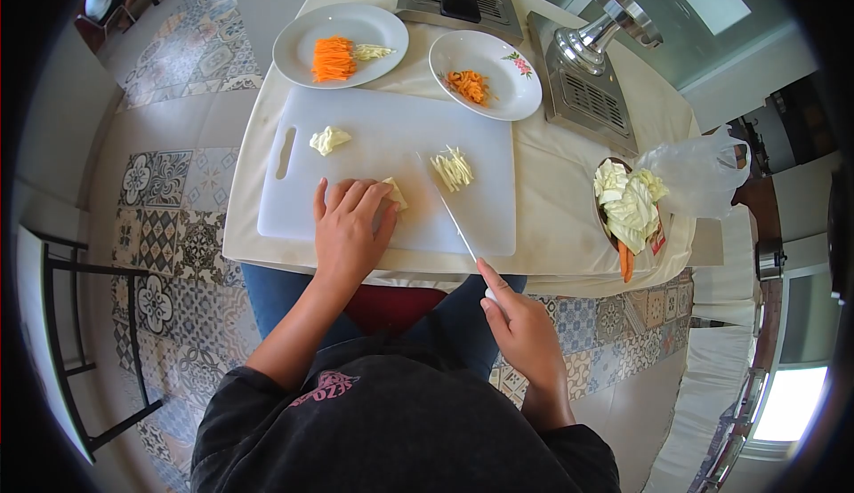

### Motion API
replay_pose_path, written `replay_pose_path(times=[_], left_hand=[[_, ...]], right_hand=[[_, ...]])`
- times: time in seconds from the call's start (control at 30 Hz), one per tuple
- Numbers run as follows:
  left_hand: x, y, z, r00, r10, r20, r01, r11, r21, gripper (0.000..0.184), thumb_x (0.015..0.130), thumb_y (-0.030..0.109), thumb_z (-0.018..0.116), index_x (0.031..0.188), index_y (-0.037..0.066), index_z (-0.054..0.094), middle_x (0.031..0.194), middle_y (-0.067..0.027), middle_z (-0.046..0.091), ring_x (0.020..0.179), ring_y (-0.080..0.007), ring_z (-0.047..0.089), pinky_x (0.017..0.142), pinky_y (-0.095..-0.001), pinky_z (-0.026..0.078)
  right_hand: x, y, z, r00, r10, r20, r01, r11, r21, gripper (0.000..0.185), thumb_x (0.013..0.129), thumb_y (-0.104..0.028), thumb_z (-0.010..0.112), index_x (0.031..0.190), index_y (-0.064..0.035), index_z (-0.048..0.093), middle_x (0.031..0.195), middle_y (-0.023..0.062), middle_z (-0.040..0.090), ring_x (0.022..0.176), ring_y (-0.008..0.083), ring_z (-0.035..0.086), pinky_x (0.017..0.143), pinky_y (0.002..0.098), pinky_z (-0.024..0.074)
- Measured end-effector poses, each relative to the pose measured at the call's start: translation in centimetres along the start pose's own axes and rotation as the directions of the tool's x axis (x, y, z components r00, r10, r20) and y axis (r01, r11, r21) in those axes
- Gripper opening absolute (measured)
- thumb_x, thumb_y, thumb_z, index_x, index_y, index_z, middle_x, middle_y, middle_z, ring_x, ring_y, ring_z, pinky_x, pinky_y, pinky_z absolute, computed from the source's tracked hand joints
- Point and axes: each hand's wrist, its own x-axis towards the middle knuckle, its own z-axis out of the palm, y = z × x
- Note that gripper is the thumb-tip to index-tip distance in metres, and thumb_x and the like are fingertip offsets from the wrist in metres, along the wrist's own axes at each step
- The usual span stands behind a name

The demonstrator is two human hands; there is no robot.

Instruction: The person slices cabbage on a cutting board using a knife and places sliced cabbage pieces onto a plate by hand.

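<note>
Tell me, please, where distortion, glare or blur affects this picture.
In the head view, wide-angle distortion bends the outer scene, and the corners go black; in the head view, the bright opening at lower right is washed out to white; also in the head view, the left hand, right hand and knife look reasonably sharp.

The tabletop (565,200) is draped in plain cream, the cutting board (378,120) plain white. Carrot shreds (334,59) glow orange on a plain white plate (295,44); another white plate (503,97) bears a pink floral motif with green touches. The cabbage piece (330,140) is pale yellow-green, the knife blade (455,217) silver. The T-shirt (409,422) is black with a pink print, the jeans (280,302) blue. Floor tiles (156,280) mix black, white, beige and grey-blue in floral and geometric patterns.
</note>
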Motion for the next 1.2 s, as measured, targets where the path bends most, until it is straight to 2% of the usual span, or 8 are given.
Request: replay_pose_path(times=[0.27, 0.37, 0.67, 0.97, 1.2], left_hand=[[-0.2, -0.2, 0.3, 1.0, 0.018, -0.021, -0.018, 1.0, 0.008, 0.023, 0.085, 0.022, 0.075, 0.106, 0.012, 0.072, 0.109, 0.0011, 0.067, 0.111, -0.0219, 0.06, 0.113, -0.0542, 0.031], [-0.2, -0.2, 0.3, 1.0, 0.015, -0.017, -0.015, 1.0, 0.007, 0.023, 0.085, 0.022, 0.075, 0.105, 0.012, 0.072, 0.109, 0.0013, 0.067, 0.111, -0.0215, 0.06, 0.113, -0.0543, 0.032], [-0.1, -0.2, 0.3, 1.0, 0.016, -0.019, -0.016, 1.0, 0.021, 0.022, 0.084, 0.022, 0.076, 0.105, 0.013, 0.072, 0.11, 0.0014, 0.067, 0.111, -0.022, 0.06, 0.113, -0.0541, 0.032], [-0.1, -0.2, 0.3, 1.0, -0.004, -0.003, 0.004, 1.0, 0.014, 0.024, 0.084, 0.022, 0.076, 0.105, 0.013, 0.072, 0.11, 0.0011, 0.067, 0.111, -0.0216, 0.06, 0.113, -0.0541, 0.031], [-0.1, -0.3, 0.4, 1.0, 0.013, -0.009, -0.013, 1.0, 0.0, 0.022, 0.084, 0.022, 0.077, 0.103, 0.012, 0.074, 0.109, 0.0014, 0.068, 0.11, -0.0203, 0.06, 0.114, -0.0536, 0.031]], right_hand=[[0.6, -1.4, 0.7, 0.999, 0.035, 0.041, -0.04, 0.988, 0.15, 0.057, 0.1, -0.014, 0.058, 0.154, -0.0159, 0.041, 0.079, 0.0214, 0.064, 0.071, 0.0394, 0.063, 0.066, 0.0464, 0.0484], [1.1, -1.0, 1.9, 0.994, -0.109, 0.014, 0.105, 0.981, 0.161, 0.057, 0.1, -0.014, 0.057, 0.154, -0.0155, 0.04, 0.08, 0.021, 0.063, 0.071, 0.0387, 0.062, 0.066, 0.0458, 0.0483], [1.6, -1.6, 2.4, 0.99, -0.112, 0.083, 0.106, 0.991, 0.083, 0.055, 0.101, -0.013, 0.056, 0.154, -0.0161, 0.041, 0.083, 0.0182, 0.064, 0.071, 0.0365, 0.062, 0.067, 0.0449, 0.0483], [1.2, -1.3, 2.3, 0.989, -0.102, 0.105, 0.085, 0.984, 0.153, 0.057, 0.1, -0.013, 0.056, 0.155, -0.0168, 0.04, 0.069, 0.0207, 0.06, 0.065, 0.0386, 0.061, 0.065, 0.047, 0.0476], [0.1, -1.7, 0.3, 0.978, -0.069, 0.196, 0.059, 0.997, 0.055, 0.058, 0.101, -0.012, 0.054, 0.156, -0.0164, 0.037, 0.067, 0.021, 0.059, 0.064, 0.0394, 0.061, 0.064, 0.0483, 0.0479]])
